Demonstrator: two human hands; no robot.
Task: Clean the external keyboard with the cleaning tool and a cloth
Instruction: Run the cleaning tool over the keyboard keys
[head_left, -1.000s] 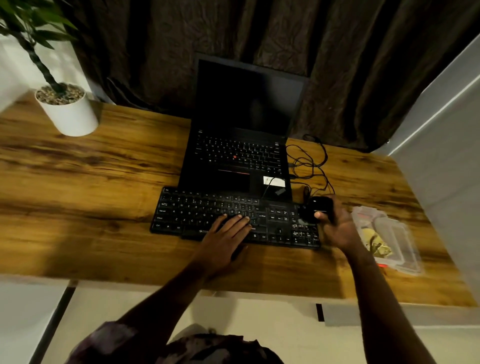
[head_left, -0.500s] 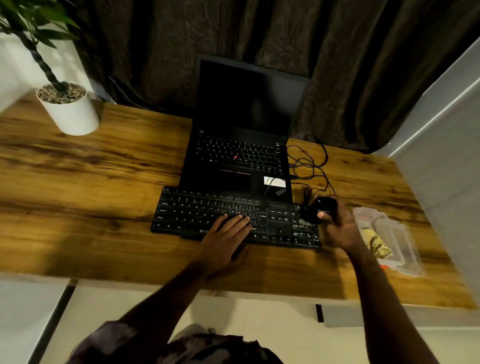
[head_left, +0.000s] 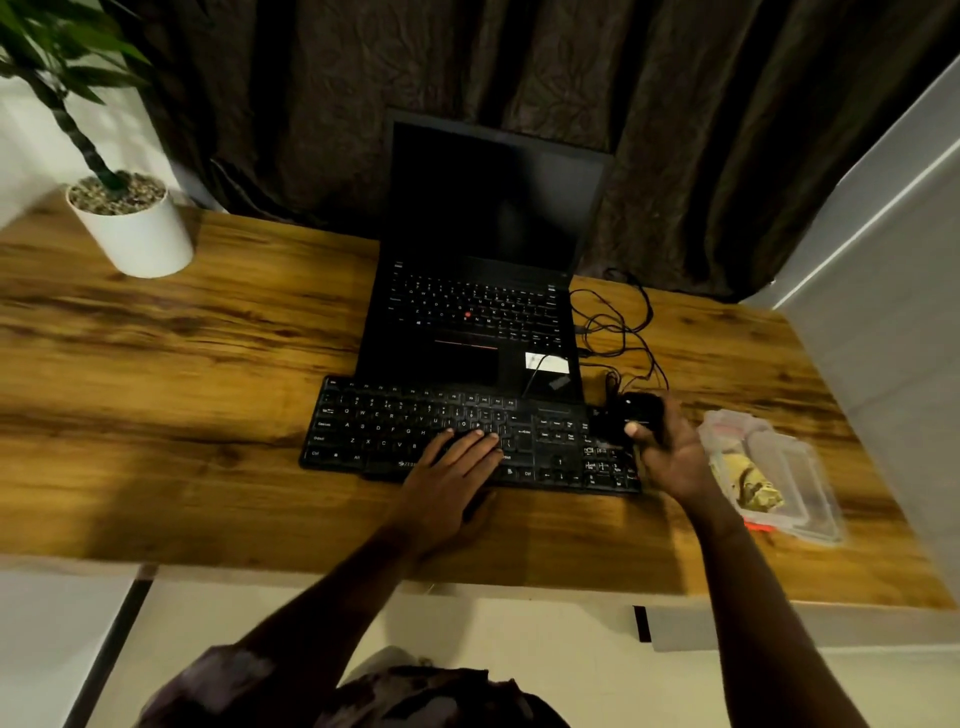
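- wooden desk (head_left: 182, 441) — warm brown top with dark streaks in the grain and a pale front edge; its far side meets a dark curtain (head_left: 675, 130)
- white plant pot (head_left: 137, 234) stands upright at the far left corner, with pebbles on top
- black laptop (head_left: 467, 358) sits open at the middle back, its screen dark
- black external keyboard (head_left: 395, 426) lies flat just in front, tight against the laptop's front edge
- thin black cables (head_left: 618, 322) lie in a loose tangle right of the laptop
- clear plastic case (head_left: 779, 467) — near the right edge, a little apart from the keyboard's right end
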